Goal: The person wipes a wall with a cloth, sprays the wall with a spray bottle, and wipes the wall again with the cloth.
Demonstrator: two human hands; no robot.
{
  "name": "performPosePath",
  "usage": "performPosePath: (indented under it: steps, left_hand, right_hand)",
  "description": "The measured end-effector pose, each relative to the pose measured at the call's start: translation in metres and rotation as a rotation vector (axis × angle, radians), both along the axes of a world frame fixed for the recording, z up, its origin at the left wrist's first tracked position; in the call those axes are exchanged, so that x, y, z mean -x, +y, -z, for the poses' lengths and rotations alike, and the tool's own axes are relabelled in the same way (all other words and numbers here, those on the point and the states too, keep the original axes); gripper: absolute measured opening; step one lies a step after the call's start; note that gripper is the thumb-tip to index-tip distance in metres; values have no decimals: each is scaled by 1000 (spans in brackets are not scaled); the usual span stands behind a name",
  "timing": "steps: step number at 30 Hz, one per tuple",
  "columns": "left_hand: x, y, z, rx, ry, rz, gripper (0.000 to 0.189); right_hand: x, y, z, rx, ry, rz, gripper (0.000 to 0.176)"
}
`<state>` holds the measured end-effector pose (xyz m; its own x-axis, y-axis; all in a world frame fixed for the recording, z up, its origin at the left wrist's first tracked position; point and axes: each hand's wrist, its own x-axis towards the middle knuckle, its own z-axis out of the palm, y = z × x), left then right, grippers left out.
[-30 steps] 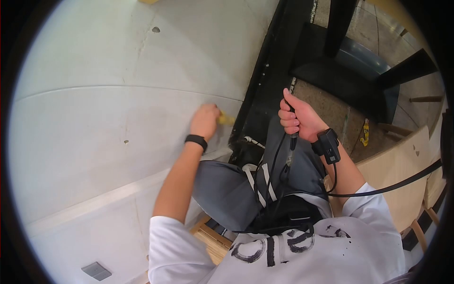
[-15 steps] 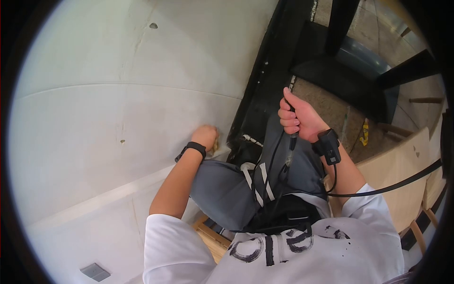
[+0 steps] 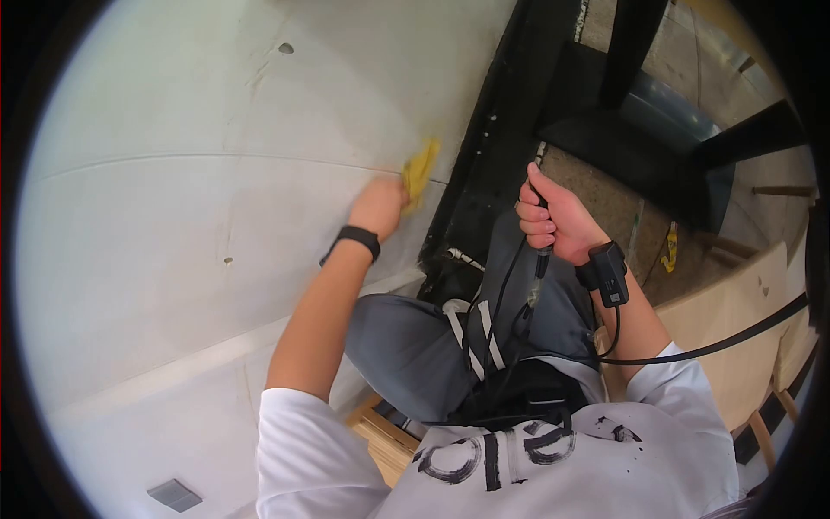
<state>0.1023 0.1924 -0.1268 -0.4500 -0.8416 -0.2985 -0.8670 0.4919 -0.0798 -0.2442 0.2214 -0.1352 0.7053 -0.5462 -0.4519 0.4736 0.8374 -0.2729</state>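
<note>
My left hand (image 3: 379, 206) is closed on a yellow cloth (image 3: 419, 176), slightly blurred, against the white wall (image 3: 156, 208). Part of the cloth sticks out past the fingers toward the dark strip (image 3: 471, 156) at the wall's edge. My right hand (image 3: 558, 216) is wrapped round a black cable handle (image 3: 542, 251) above my right knee, its thumb pointing up. Black cables hang from the handle down to my lap.
A black table base (image 3: 622, 130) stands at the upper right. Pale wooden chairs (image 3: 726, 303) are at the right, near a yellow item (image 3: 670, 246) on the brown floor. A wall socket (image 3: 175, 496) is at the lower left. A wooden piece (image 3: 385, 441) lies beside my legs.
My left hand has moved up along the wall, and more of the yellow cloth now shows. My right hand has hardly moved.
</note>
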Motion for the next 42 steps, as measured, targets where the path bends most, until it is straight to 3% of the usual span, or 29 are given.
performPosePath:
  steps: [2, 3, 6, 9, 12, 14, 16, 18, 20, 22, 26, 29, 30, 32, 36, 39, 42]
  left_hand:
    - [-16, 35, 31, -213, -130, -151, 14]
    - [-31, 53, 50, -235, -179, -115, 15]
    - [-45, 78, 62, -459, -292, -124, 18]
    - [-39, 67, 57, -478, -284, -209, 17]
    - [-9, 25, 13, -264, -122, -193, 20]
    - [19, -10, -30, -83, -96, -32, 16]
    - [41, -31, -68, 100, 143, -3, 15]
    - [47, -32, -75, 103, 146, -20, 16]
    - [33, -23, -55, 158, 123, 45, 14]
    - [5, 6, -12, -85, -92, -31, 13]
    - [-52, 70, 62, -376, -200, -42, 12]
    - [-37, 63, 55, -463, -337, -58, 12]
    - [-37, 52, 53, -453, -267, -44, 20]
    - [-4, 19, 20, -295, -224, -119, 14]
    - [44, -36, -42, 16, 7, -49, 16]
    - [39, -34, -35, 75, 72, -17, 17]
    - [13, 7, 11, -230, -243, -144, 14]
  right_hand:
    - [-1, 0, -1, 1, -5, 8, 47]
    - [-2, 0, -1, -10, -24, -1, 47]
    - [1, 5, 0, -21, -26, 22, 46]
    - [4, 2, -8, -12, 7, 16, 46]
    - [2, 0, -4, -12, 14, 2, 46]
    - [0, 1, -3, 8, 2, 7, 47]
    - [0, 1, -4, 0, 2, 0, 47]
    - [0, 1, -6, 0, 30, 16, 48]
    - [0, 2, -6, -8, 39, 16, 48]
    - [0, 1, -6, -15, 43, 26, 48]
    - [0, -1, -8, -7, 49, 36, 49]
    - [0, 0, -4, -11, 49, 33, 49]
    - [-1, 0, -3, -16, 36, 33, 49]
    - [-1, 0, -3, -21, 39, 24, 48]
    - [-1, 0, -1, -34, 53, 21, 47]
    - [-2, 0, 3, -27, 45, 16, 47]
    - [-2, -1, 1, -34, 74, 17, 47]
